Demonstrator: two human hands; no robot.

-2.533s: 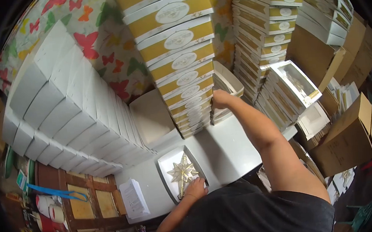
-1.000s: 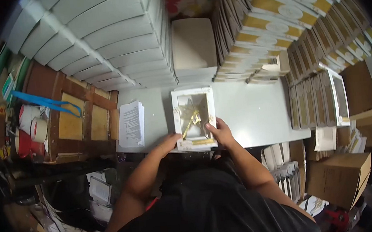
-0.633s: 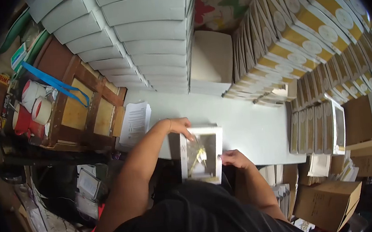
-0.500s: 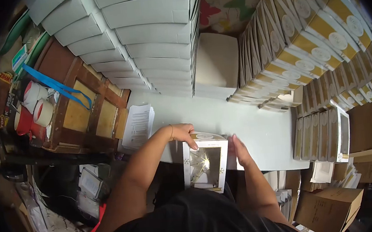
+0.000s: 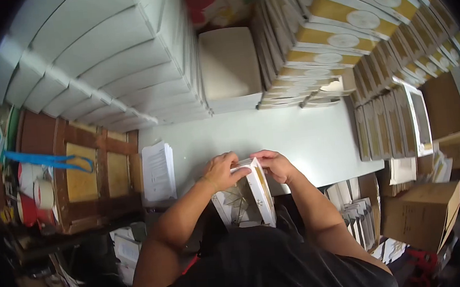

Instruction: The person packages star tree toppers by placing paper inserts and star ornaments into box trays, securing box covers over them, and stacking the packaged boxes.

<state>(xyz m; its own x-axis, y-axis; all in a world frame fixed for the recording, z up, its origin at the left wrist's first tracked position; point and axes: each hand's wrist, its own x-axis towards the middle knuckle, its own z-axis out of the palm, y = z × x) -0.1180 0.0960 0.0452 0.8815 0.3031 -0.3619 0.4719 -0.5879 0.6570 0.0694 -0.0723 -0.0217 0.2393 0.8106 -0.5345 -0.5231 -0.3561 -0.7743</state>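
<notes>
A white and gold window box (image 5: 260, 191) with snowflake prints stands tilted at the table's front edge, close to my body. Through its clear window a star-shaped pattern shows. My left hand (image 5: 222, 170) grips the box's upper left part, its thumb lying across the top edge. At the top right corner my right hand (image 5: 275, 165) has its fingers bent over the box's edge, touching it. The fingertips of both hands are partly hidden behind the top of the box.
A stack of printed sheets (image 5: 158, 171) lies on the white table (image 5: 213, 139) at left. Tall stacks of white boxes (image 5: 107, 56) and gold-banded boxes (image 5: 336, 41) rise at the back. A brown carton (image 5: 420, 217) sits at lower right, a wooden cabinet (image 5: 63, 174) at left.
The box has turned so that its side panel shows more. My right hand has moved from beside the box onto its top corner. The head view has shifted.
</notes>
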